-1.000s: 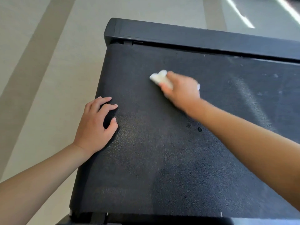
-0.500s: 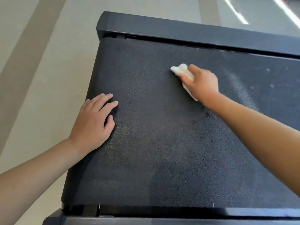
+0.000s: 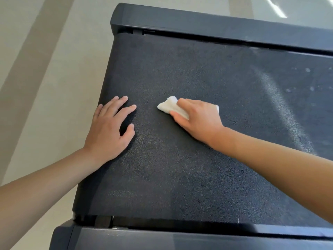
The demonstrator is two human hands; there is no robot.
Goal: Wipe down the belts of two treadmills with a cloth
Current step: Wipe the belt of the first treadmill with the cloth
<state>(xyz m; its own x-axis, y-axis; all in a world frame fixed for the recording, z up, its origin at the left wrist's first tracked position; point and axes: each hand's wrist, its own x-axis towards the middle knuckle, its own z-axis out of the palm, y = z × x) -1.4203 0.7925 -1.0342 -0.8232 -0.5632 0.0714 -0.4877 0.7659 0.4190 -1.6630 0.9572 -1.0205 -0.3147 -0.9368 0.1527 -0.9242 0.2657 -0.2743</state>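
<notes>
A black textured treadmill belt [image 3: 189, 159] fills most of the view. My right hand [image 3: 198, 118] grips a small white cloth [image 3: 171, 106] and presses it onto the belt near its middle. Most of the cloth is hidden under my fingers. My left hand [image 3: 110, 129] rests flat on the belt near its left edge, fingers spread, a short gap from the cloth. Pale dusty streaks and spots [image 3: 281, 105] mark the belt's right part.
Dark side rails frame the belt at the far edge [image 3: 216, 27] and the near edge [image 3: 180, 239]. Beige floor with darker stripes [image 3: 45, 69] lies to the left of the treadmill.
My right hand has slid the cloth leftward and toward me across the belt, close to my left hand. My left hand stays planted on the belt's left edge.
</notes>
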